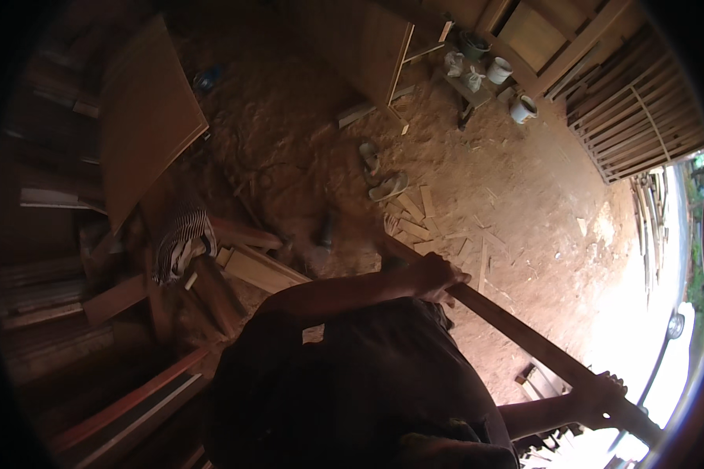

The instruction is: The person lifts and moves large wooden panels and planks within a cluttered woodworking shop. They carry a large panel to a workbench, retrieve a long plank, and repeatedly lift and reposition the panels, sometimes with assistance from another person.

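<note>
A long, narrow wooden plank [528, 336] slants across my front, from near my feet to the bright lower right. My left hand [436, 277] is closed around its upper-left part. Further down toward the right end, my right hand [600, 400] grips the same plank, fingers wrapped over it. Some bare toes [391, 224] show just beyond the plank's far end. Scattered wood offcuts [416, 211] lie on the dirt floor beside it.
A pair of sandals [387, 186] lies ahead. At the far right stand white buckets [523, 109], a small bench [468, 92] and a stack of slats [637, 117]. Large panels [145, 117] lean on the left, near a striped cloth [186, 244] and piled timber [262, 270].
</note>
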### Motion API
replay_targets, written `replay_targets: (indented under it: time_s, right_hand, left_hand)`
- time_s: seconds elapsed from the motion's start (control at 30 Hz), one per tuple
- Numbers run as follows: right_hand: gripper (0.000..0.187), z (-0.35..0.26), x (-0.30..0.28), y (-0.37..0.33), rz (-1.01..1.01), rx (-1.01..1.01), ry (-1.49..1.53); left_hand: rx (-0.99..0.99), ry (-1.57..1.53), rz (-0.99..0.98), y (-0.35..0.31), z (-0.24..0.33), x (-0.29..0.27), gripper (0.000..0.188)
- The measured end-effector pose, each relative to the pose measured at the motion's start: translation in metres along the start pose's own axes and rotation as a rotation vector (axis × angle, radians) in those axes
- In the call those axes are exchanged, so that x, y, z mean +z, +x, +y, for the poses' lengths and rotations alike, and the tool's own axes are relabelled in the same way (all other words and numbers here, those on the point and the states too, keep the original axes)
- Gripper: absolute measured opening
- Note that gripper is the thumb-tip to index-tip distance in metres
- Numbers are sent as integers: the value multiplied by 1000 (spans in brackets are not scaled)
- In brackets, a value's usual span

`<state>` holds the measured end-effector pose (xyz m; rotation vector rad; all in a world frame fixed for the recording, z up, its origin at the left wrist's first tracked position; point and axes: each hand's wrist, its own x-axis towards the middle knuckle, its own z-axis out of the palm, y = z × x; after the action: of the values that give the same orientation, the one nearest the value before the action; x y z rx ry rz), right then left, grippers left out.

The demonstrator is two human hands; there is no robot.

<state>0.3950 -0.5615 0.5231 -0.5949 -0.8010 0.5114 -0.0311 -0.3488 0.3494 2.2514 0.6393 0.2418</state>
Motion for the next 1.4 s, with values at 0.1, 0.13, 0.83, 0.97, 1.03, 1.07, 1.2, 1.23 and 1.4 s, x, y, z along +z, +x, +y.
replay_targets:
  time_s: [0.1, 0.13, 0.83, 0.97, 1.03, 1.07, 1.2, 1.23, 1.4]
  right_hand:
    - [65, 58, 44, 36, 54, -4, -15]
    - [63, 83, 50, 51, -69, 31, 50]
    - [86, 478, 400, 101, 662, -19, -104]
    - [76, 528, 443, 63, 626, -33, -588]
    - [60, 547, 444, 33, 623, 63, -513]
    - [53, 555, 432, 13, 579, 138, -452]
    - [64, 619, 519, -5, 742, 384, -421]
    - [67, 638, 540, -7, 777, 426, -406]
    - [94, 721, 596, -19, 847, 652, -365]
  left_hand:
    - [-121, 2, -93, 22, -34, -64, 53]
    - [-93, 28, -37, 26, -51, -74, 53]
    - [-145, 342, 28, -12, -385, -454, 55]
    - [-91, 371, 30, -32, -443, -510, 52]
    - [-86, 353, -53, -50, -465, -543, 48]
    - [-100, 319, -117, -61, -480, -567, 45]
    - [-78, 336, -16, -105, -552, -618, 45]
    - [-78, 366, 6, -112, -570, -630, 44]
    - [-123, 472, -76, -129, -651, -683, 49]
